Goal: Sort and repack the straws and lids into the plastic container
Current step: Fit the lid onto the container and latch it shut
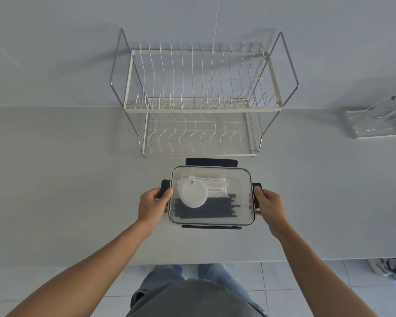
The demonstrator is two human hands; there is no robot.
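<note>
one plastic container (242, 179) sits on the bench (78, 179), holding one round white lid (192, 195), white straws (215, 185) and black straws (210, 209) too bunched to count. the left hand (152, 205) and right hand (269, 203) each grip a dark side clasp (164, 188); four clasps show. no writing is legible.

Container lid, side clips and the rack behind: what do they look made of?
Container lid: clear glossy plastic, contents visible through it. Side clips: dark matte, probably plastic. Dish rack: thin wire with a cream coating, in a shiny bare-metal frame.
</note>
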